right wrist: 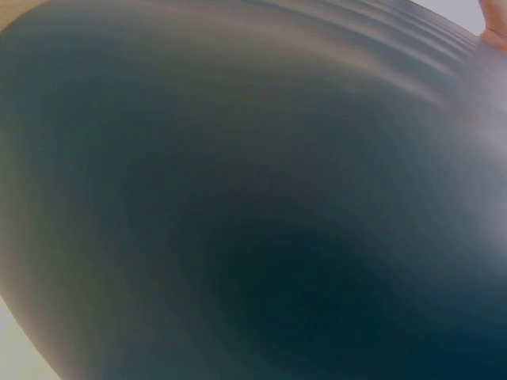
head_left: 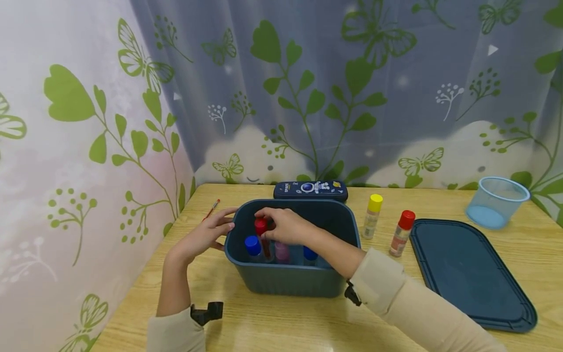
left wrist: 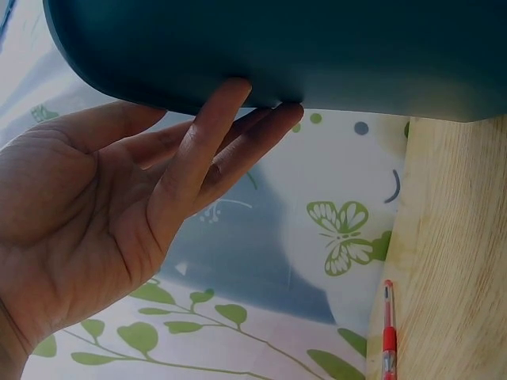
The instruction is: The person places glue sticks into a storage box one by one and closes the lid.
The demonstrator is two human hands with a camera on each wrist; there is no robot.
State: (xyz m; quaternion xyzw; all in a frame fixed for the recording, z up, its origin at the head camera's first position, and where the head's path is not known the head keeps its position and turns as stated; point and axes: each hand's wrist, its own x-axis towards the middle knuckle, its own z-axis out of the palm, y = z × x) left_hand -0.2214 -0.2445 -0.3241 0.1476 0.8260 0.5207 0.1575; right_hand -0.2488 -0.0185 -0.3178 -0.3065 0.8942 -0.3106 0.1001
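A dark teal storage bin [head_left: 292, 282] stands on the table with several small bottles in it. My right hand [head_left: 288, 226] reaches inside and pinches the red cap of a bottle [head_left: 261, 226] near the left end. Close by in the bin are a blue-capped bottle [head_left: 252, 246], a pink item [head_left: 282, 252] and, farther right, another blue cap [head_left: 310, 253]. My left hand [head_left: 203, 238] touches the bin's left side; in the left wrist view, its extended fingertips rest against the outer wall [left wrist: 356, 55]. The right wrist view is filled by the bin's blurred wall [right wrist: 238, 158].
Right of the bin stand a yellow-capped bottle [head_left: 373, 217] and a red-capped bottle [head_left: 402, 233]. A dark teal lid [head_left: 470, 274] lies beside them, with a blue mesh basket [head_left: 492, 208] behind it. A space-print pencil case [head_left: 310, 189] lies behind the bin; a red pen [head_left: 212, 209] lies left.
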